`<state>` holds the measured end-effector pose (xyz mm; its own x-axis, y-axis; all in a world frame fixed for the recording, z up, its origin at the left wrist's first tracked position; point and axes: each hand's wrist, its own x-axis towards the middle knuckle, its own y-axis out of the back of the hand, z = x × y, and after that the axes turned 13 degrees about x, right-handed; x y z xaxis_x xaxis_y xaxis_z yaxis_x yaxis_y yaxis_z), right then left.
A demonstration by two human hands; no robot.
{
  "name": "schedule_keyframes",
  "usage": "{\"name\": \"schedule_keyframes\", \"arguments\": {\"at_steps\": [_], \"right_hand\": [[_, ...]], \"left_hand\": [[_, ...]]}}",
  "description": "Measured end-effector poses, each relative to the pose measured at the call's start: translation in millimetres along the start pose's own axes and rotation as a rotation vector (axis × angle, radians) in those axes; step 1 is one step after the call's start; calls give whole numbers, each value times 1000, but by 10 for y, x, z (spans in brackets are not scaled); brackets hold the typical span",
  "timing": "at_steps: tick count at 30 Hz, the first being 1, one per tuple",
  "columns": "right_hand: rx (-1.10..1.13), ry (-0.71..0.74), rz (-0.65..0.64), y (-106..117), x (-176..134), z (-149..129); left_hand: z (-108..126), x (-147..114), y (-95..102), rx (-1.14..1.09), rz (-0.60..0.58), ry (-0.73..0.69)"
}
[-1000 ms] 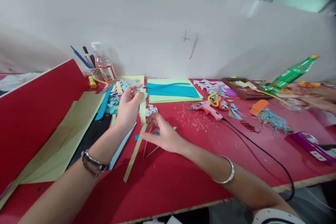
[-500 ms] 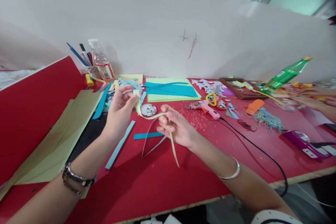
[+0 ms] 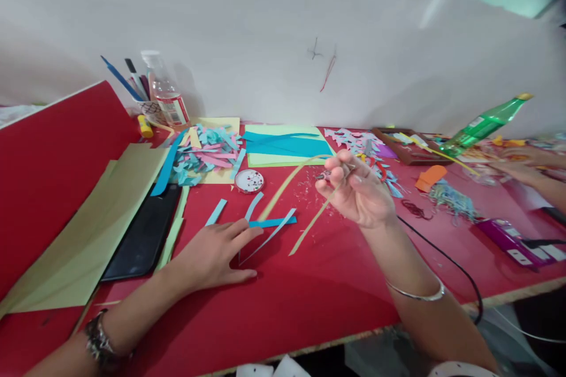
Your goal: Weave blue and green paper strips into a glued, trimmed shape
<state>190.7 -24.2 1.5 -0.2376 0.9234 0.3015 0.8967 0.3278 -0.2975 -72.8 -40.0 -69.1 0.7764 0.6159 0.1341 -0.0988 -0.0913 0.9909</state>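
Observation:
My right hand (image 3: 365, 197) is raised over the red table, its fingertips closed on a narrow pale-yellow paper strip (image 3: 315, 227). One length of the strip hangs down from the fingers; another arcs left toward the table. My left hand (image 3: 212, 256) rests low on the tabletop with fingers spread and thumb out. Its fingertips are at a dark blue paper strip (image 3: 283, 221), though whether they press on it I cannot tell. Light blue strips (image 3: 217, 212) lie around that hand, one of them bent. Beyond them sits a small round lid (image 3: 249, 181) with tiny bits in it.
Cut paper pieces (image 3: 207, 153) are heaped at the back left, near a clear bottle (image 3: 165, 94). A black phone (image 3: 139, 241) lies left. On the right are a green bottle (image 3: 484, 123), a purple device (image 3: 508, 241), a black cord (image 3: 435, 253) and another person's hand (image 3: 517, 156).
My left hand has let go of the yellow strip and moved down to the table. My right hand has risen and shifted right with the strip, now in front of the pink glue gun.

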Motion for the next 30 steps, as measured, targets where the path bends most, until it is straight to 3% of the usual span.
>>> {"name": "schedule_keyframes", "arguments": {"at_steps": [2, 8, 16, 22, 30], "right_hand": [[-21, -23, -14, -19, 16, -48], [-42, -152, -215, -167, 184, -158], [-60, -208, -348, -347, 400, -160], [-18, -240, -333, -335, 376, -96], [48, -319, -414, -406, 369, -31]], "left_hand": [[5, 15, -10, 9, -4, 26], [-23, 25, -49, -61, 10, 125], [-168, -8, -59, -107, 260, 309], [-214, -47, 2, -36, 341, 268], [-202, -23, 33, -10, 474, 234]]}}
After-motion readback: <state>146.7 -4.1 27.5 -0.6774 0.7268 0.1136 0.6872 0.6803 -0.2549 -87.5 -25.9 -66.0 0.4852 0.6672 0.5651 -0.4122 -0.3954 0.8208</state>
